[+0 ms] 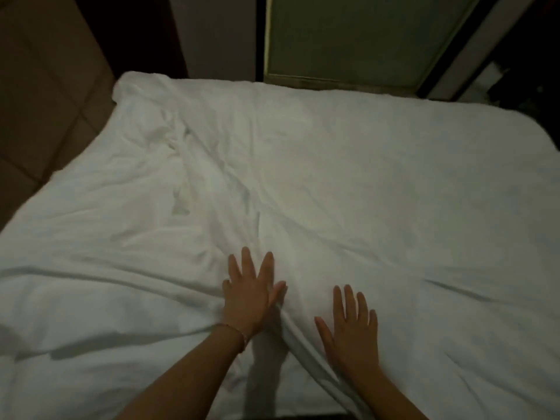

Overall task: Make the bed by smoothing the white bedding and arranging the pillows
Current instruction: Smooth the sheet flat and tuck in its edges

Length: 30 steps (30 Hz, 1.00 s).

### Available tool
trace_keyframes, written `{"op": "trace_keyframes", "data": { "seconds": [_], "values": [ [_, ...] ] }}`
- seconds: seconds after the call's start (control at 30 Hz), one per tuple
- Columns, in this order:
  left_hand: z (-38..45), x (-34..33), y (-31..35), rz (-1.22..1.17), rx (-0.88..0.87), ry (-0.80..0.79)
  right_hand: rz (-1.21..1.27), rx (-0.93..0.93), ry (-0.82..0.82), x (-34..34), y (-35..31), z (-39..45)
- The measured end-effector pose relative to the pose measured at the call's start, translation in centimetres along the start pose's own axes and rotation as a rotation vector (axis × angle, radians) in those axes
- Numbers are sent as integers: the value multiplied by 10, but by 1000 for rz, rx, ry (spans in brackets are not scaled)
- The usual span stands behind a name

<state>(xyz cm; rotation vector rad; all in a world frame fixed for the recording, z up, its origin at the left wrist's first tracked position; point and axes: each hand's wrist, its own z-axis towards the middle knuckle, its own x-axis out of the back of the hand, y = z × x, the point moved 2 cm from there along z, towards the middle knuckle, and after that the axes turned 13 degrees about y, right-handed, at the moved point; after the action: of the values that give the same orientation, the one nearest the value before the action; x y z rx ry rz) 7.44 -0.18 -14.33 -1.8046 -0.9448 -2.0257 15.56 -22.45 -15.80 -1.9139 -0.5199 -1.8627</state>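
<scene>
The white bedding (pixel 348 183) covers the whole bed and fills most of the view. It is creased, with deep folds at the far left and a raised ridge running between my hands. My left hand (pixel 250 295) lies flat on the bedding with its fingers spread, a thin bracelet on its wrist. My right hand (pixel 353 328) also rests flat, palm down, just right of the ridge. Neither hand holds anything. No pillows are in view.
A padded brown headboard or wall panel (pixel 45 95) runs along the bed's left side. Beyond the far edge stand a dark frame and a greenish panel (pixel 357 37). Dim clutter (pixel 497 80) sits at the far right corner.
</scene>
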Motion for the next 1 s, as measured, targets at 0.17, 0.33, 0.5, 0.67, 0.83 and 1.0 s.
{"op": "trace_keyframes", "data": {
  "seconds": [0.17,0.33,0.5,0.67,0.83,1.0],
  "values": [
    [-102,-28,112,87,-126,-142,-9,-64,-40,13,125,-81],
    [-156,-35,265,84,-278,-175,26,-60,-12,56,260,-130],
    [-199,-43,413,60,-426,-196,34,-182,26,100,388,-169],
    [-223,-64,525,36,-591,-236,23,-308,27,118,494,-210],
    [-229,-106,640,50,-688,-280,33,-431,22,115,612,-237],
    [-224,-166,746,27,-716,-306,40,-501,30,108,727,-226]
  ]
}}
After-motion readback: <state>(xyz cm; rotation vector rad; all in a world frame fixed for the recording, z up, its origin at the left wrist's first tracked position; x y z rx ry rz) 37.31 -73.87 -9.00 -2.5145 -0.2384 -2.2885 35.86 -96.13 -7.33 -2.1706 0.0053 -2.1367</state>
